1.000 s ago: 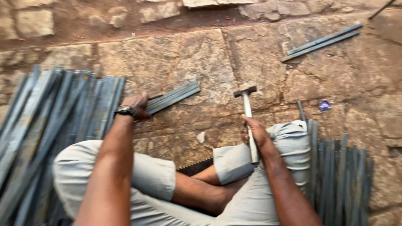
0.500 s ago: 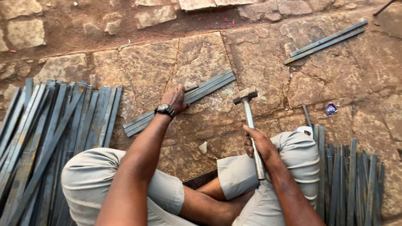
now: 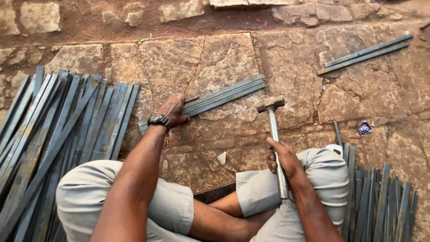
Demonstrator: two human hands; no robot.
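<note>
I sit cross-legged on a stone floor. My left hand (image 3: 174, 110), with a black wristwatch (image 3: 158, 119) on the wrist, grips a small bundle of long flat grey metal strips (image 3: 224, 94) lying diagonally on the stone ahead of me. My right hand (image 3: 282, 157) holds a metal hammer (image 3: 274, 130) by its handle, the head raised just right of the strips' far end and not touching them.
A big pile of similar metal strips (image 3: 58, 130) lies on my left, another pile (image 3: 380, 197) by my right knee. Two loose strips (image 3: 363, 54) lie at the far right. A small blue wrapper (image 3: 364, 128) and a pale stone chip (image 3: 221, 157) lie on the slabs.
My left hand has pulled the small bundle of strips from beside the left pile toward the middle of the slab. The hammer stays in my right hand, shifted slightly.
</note>
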